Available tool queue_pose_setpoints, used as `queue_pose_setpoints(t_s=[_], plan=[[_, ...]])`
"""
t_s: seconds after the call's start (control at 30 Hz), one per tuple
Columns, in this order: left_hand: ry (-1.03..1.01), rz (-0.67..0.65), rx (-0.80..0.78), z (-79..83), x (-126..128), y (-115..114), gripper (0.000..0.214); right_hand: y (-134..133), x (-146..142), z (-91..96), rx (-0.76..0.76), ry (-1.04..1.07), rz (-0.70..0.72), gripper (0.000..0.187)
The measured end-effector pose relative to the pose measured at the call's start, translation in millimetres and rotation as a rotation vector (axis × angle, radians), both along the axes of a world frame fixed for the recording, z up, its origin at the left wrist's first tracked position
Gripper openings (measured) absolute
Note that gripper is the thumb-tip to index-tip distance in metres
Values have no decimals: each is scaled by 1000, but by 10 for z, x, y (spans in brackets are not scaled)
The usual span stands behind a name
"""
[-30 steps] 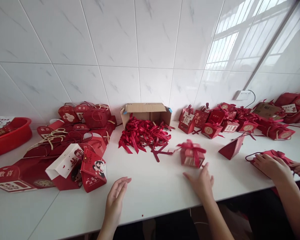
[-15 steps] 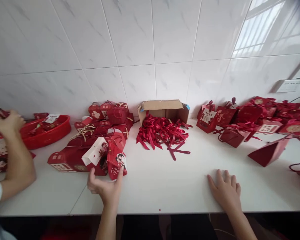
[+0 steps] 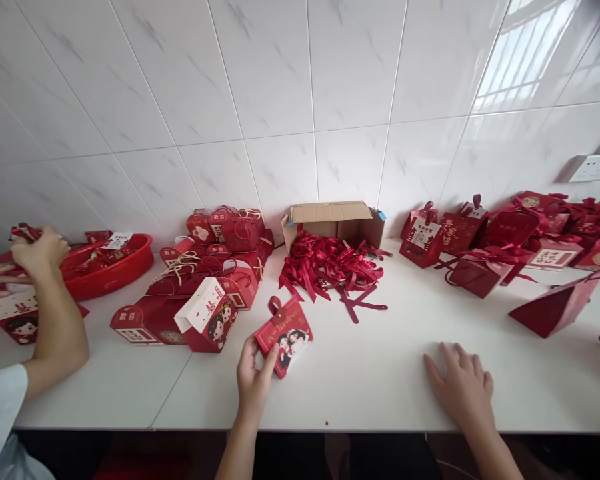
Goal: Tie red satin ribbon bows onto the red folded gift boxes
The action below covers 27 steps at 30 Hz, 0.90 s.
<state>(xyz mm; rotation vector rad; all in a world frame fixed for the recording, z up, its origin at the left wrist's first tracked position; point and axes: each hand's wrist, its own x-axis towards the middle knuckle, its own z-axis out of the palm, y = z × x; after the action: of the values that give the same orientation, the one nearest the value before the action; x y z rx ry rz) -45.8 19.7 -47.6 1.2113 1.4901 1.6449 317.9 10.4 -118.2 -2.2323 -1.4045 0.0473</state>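
A small red gift box, printed with a cartoon couple and topped by a ribbon loop, is gripped in my left hand, thumb across its front. It is tilted, in front of the ribbon pile. My right hand lies flat on the white table, fingers apart, holding nothing. Left of the held box stands a red box with a white lid and a cartoon couple. Dark red ribbons spill out of an open cardboard box against the wall.
Stacked red gift boxes stand at left, others with ribbon bows at right. A red basin holds more items. At far left, a co-worker's arm reaches over the table. A socket strip is on the wall.
My left hand has closed on the small red box and moved it right, away from the white-lidded box. My right hand stays flat on the table. The view has shifted slightly.
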Motion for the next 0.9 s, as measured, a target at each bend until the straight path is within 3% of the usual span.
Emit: queue_pose_setpoints(t_s=[0.07, 0.13, 0.23, 0.33, 0.47, 0.53, 0.6, 0.67, 0.73, 0.77, 0.83, 0.9], plan=[[-49, -122, -2, -15, 180, -75, 41, -12, -85, 76, 126, 156, 134, 61], [-84, -229, -3, -27, 331, -136, 37, -44, -265, 205, 222, 356, 377, 56], [-144, -332, -1, -42, 470, -190, 34, -91, -632, 419, 159, 570, 701, 56], [-181, -365, -13, -47, 508, -208, 37, -92, -934, 557, 88, 692, 837, 73], [-214, -459, -38, -19, 479, -228, 37, -72, -1125, 643, -25, 834, 950, 91], [-238, -513, -42, -7, 468, -245, 38, -86, -1164, 681, -84, 914, 1025, 91], [-256, -523, -29, -13, 462, -253, 47, -99, -1158, 705, -92, 936, 1074, 78], [-244, -490, 20, -46, 450, -239, 59, -75, -1068, 689, -82, 906, 1038, 62], [-212, -442, 57, -99, 429, -201, 65, 2, -868, 620, -58, 829, 855, 58], [-204, -411, 58, -129, 418, -178, 64, 52, -731, 566, -27, 751, 698, 61], [-214, -356, 23, -181, 407, -136, 60, 141, -424, 437, 63, 446, 242, 70], [-229, -323, -25, -212, 418, -114, 55, 177, -155, 300, 23, 151, -9, 84]])
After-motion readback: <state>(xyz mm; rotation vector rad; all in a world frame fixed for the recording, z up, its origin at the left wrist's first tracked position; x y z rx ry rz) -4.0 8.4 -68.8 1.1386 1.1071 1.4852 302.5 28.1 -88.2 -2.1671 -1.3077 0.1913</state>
